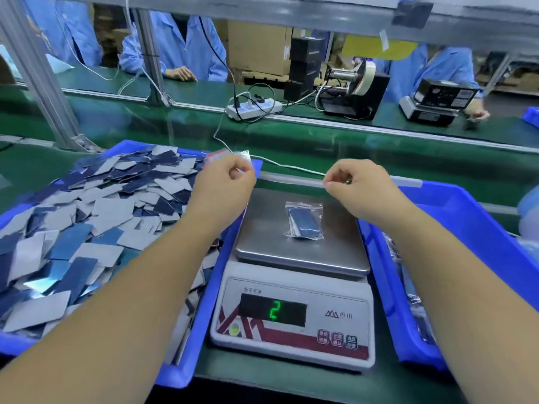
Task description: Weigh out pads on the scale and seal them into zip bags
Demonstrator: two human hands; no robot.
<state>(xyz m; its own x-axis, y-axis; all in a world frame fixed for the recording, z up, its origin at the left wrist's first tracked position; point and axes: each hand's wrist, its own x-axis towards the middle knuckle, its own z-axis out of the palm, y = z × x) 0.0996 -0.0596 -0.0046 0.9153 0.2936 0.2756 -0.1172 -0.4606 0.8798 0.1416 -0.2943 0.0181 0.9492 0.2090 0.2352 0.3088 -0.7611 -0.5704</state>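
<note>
Mid-frame, a zip bag (304,220) with a few blue pads inside sits on the scale (294,287) pan, display reading 2. Left hand (226,182) pinches an empty clear bag (243,157) above the blue tray (201,316) heaped with loose pads (96,217). Right hand (354,186) is curled tight; can't tell if it's pinching anything.

head view | worn high | faces forward-down | close over scale (294,275)

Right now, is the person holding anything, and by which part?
The left hand pinches a clear zip bag by its near edge. The right hand has curled fingers; whether it holds anything cannot be told.
</note>
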